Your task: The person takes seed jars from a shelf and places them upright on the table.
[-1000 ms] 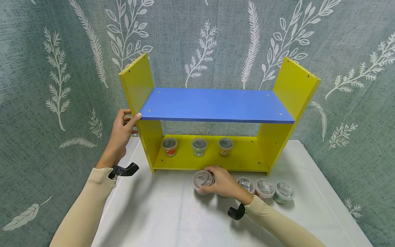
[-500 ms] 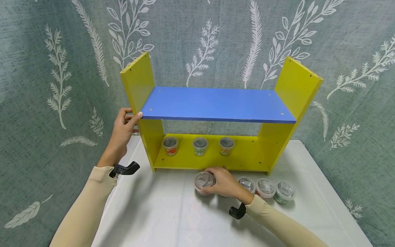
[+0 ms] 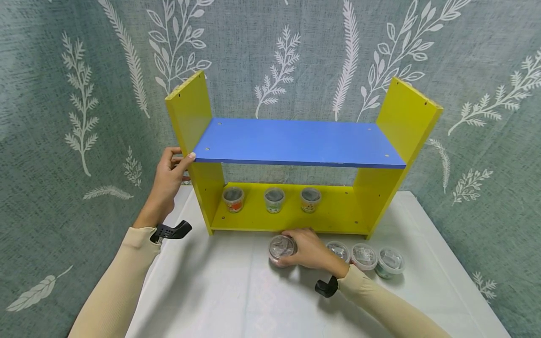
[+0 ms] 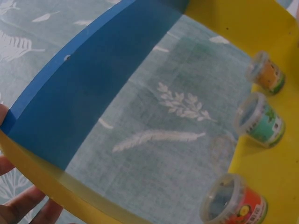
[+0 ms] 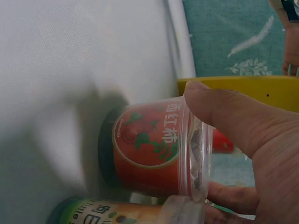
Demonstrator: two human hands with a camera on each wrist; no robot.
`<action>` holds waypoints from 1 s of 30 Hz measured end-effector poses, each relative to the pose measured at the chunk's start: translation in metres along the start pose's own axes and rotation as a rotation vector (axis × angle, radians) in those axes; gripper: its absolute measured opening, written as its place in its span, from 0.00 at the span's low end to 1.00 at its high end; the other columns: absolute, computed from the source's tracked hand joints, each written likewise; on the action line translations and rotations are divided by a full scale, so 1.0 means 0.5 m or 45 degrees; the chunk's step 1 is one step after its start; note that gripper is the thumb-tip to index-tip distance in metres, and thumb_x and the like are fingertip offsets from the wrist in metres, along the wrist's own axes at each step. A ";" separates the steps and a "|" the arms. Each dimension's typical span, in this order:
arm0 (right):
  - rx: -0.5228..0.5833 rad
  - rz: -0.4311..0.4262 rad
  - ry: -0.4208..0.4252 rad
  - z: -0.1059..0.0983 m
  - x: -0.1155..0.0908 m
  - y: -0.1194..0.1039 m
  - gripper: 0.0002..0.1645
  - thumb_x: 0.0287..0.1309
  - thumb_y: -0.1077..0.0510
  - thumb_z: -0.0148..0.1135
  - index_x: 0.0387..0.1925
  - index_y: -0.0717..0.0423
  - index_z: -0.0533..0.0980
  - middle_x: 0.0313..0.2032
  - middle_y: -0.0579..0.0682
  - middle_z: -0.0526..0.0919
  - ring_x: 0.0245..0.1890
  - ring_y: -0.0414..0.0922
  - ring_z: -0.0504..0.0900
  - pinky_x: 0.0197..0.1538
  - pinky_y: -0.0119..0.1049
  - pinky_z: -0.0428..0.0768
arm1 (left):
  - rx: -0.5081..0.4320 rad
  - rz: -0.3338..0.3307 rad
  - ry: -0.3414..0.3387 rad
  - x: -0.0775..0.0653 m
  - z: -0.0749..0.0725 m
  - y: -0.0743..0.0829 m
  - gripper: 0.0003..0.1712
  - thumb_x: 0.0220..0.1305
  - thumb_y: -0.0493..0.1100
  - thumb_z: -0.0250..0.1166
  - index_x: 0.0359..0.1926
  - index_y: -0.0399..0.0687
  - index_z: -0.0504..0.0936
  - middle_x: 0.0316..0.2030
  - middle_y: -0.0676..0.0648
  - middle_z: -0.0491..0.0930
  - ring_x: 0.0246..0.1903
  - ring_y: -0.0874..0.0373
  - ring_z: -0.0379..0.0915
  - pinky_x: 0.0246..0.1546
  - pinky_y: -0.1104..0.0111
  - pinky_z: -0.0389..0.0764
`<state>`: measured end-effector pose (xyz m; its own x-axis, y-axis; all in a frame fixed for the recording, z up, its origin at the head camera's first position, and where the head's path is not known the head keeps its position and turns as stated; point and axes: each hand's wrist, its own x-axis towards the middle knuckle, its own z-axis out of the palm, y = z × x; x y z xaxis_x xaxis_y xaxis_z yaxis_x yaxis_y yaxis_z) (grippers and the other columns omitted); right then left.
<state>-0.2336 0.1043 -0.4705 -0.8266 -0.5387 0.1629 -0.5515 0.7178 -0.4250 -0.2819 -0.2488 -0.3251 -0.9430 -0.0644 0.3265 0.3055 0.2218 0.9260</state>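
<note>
My left hand (image 3: pixel 166 180) grips the left side panel of a yellow shelf unit (image 3: pixel 390 112), its thumb on the front corner of the blue board (image 3: pixel 296 141). My right hand (image 3: pixel 312 251) holds a small plastic tub (image 3: pixel 282 249) by its clear lid, thumb and fingers on opposite sides. In the right wrist view this tub (image 5: pixel 147 144) has a red tomato label and stands on the white table. Against it sits a yellow-labelled tub (image 5: pixel 117 212), which my right hand hides in the head view.
On the yellow bottom board stand a red-labelled tub (image 3: pixel 234 200), a green-labelled tub (image 3: pixel 274 200) and a yellow-labelled tub (image 3: pixel 310 201). Right of my right hand are more lidded tubs (image 3: pixel 364 257) in a row on the white table (image 3: pixel 211 291). Patterned cloth (image 3: pixel 236 70) hangs behind.
The tomato tub has shifted slightly right under my right hand. My left hand keeps its grip on the shelf unit, and the other tubs stay put.
</note>
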 end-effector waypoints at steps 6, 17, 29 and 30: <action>0.069 0.017 -0.025 -0.009 -0.003 0.003 0.47 0.41 0.36 0.74 0.60 0.56 0.72 0.53 0.51 0.79 0.54 0.51 0.74 0.60 0.49 0.66 | 0.014 -0.008 -0.002 0.000 0.003 0.003 0.30 0.64 0.63 0.57 0.59 0.54 0.62 0.50 0.48 0.67 0.50 0.52 0.65 0.48 0.52 0.68; 0.220 0.034 0.005 -0.043 0.001 0.014 0.38 0.50 0.42 0.71 0.61 0.49 0.71 0.58 0.47 0.74 0.56 0.53 0.73 0.57 0.49 0.70 | 0.014 -0.014 -0.001 -0.003 0.001 0.002 0.30 0.64 0.64 0.57 0.59 0.55 0.63 0.50 0.48 0.67 0.50 0.52 0.65 0.46 0.56 0.69; 0.269 0.062 0.128 -0.083 0.019 0.034 0.34 0.52 0.43 0.70 0.59 0.49 0.73 0.55 0.48 0.77 0.52 0.55 0.75 0.51 0.47 0.74 | 0.009 -0.002 0.006 0.000 0.000 -0.004 0.30 0.64 0.63 0.57 0.60 0.55 0.63 0.51 0.49 0.67 0.50 0.53 0.65 0.47 0.53 0.68; 0.277 0.057 0.142 -0.087 0.021 0.038 0.34 0.52 0.43 0.70 0.58 0.50 0.73 0.55 0.49 0.77 0.52 0.55 0.75 0.52 0.48 0.74 | 0.008 -0.004 0.006 0.000 0.000 -0.005 0.30 0.64 0.63 0.57 0.60 0.55 0.63 0.51 0.49 0.67 0.49 0.53 0.65 0.47 0.53 0.68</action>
<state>-0.2577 0.1314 -0.4379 -0.8636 -0.4477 0.2320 -0.4870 0.6213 -0.6139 -0.2824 -0.2492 -0.3274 -0.9433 -0.0693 0.3246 0.3018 0.2278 0.9258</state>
